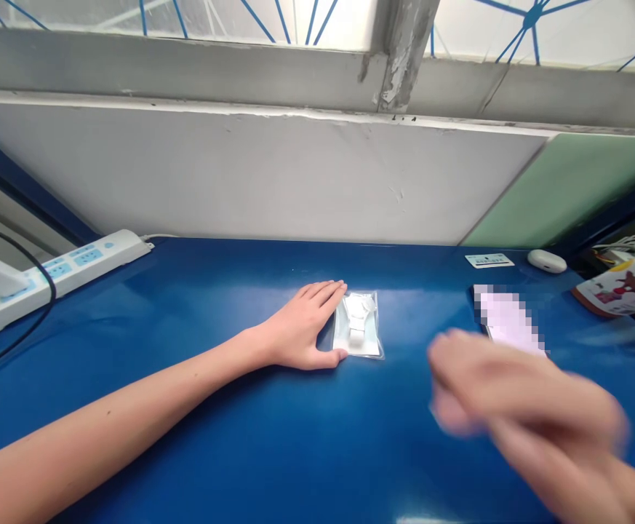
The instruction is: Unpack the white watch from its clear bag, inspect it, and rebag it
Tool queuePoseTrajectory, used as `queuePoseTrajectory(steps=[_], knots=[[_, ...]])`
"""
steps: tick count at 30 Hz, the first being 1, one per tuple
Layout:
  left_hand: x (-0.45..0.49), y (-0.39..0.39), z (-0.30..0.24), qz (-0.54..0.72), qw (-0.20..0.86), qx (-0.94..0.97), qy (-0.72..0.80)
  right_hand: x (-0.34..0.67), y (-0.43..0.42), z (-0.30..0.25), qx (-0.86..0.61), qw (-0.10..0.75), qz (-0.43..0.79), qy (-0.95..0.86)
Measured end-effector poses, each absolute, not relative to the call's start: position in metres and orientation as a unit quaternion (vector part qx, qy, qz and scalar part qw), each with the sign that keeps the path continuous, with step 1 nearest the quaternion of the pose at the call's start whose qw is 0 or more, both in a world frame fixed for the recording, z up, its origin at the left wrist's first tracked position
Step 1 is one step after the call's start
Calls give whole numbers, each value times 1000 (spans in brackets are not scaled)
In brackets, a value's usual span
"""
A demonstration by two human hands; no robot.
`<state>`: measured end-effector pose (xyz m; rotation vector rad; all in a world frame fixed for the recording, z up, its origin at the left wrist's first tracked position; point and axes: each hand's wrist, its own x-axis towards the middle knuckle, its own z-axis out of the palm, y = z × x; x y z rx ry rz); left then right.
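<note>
A small clear plastic packet (369, 342) lies flat in the middle of the blue desk. Inside it are a pale card and a white folded item (357, 316) whose kind I cannot make out. My left hand (306, 327) rests flat on the desk at the packet's left side, with fingers stretched out and thumb apart, their tips at its edge. To the right, my right hand (513, 386) is raised above the desk and smeared by motion. Its fingers look curled, but whether they hold anything does not show.
A white power strip (99, 251) with a plug and black cable (49, 291) lies at the left. Past my right hand are a phone (508, 316) with a blurred-out screen, a small card (489, 260), a white earbud case (547, 261) and a printed package (628, 284). A wall closes off the back.
</note>
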<state>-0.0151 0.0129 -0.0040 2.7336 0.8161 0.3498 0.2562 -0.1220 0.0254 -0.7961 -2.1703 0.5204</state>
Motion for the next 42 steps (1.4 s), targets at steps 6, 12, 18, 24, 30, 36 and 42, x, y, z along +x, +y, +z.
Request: queuePoseTrajectory(steps=[6,12,18,24,30,36,42], knots=[[-18,15,3,90,157,951,251,239,-15,22,-425,246,157,-857],[-20,15,2,109,170,941,272,253,-24,-3,-439,200,117,-868],[-18,15,-5,156,173,907,350,259,-24,2,-470,231,66,-850],[-16,17,-2,136,159,925,318,269,-19,-3,-426,179,85,-883],[-21,25,2,115,163,934,297,276,-16,3,-425,148,142,-882],[-23,27,0,137,169,928,303,275,-18,7,-448,146,164,-867],[-21,22,-3,167,152,919,323,276,-16,3,-442,167,164,-866]])
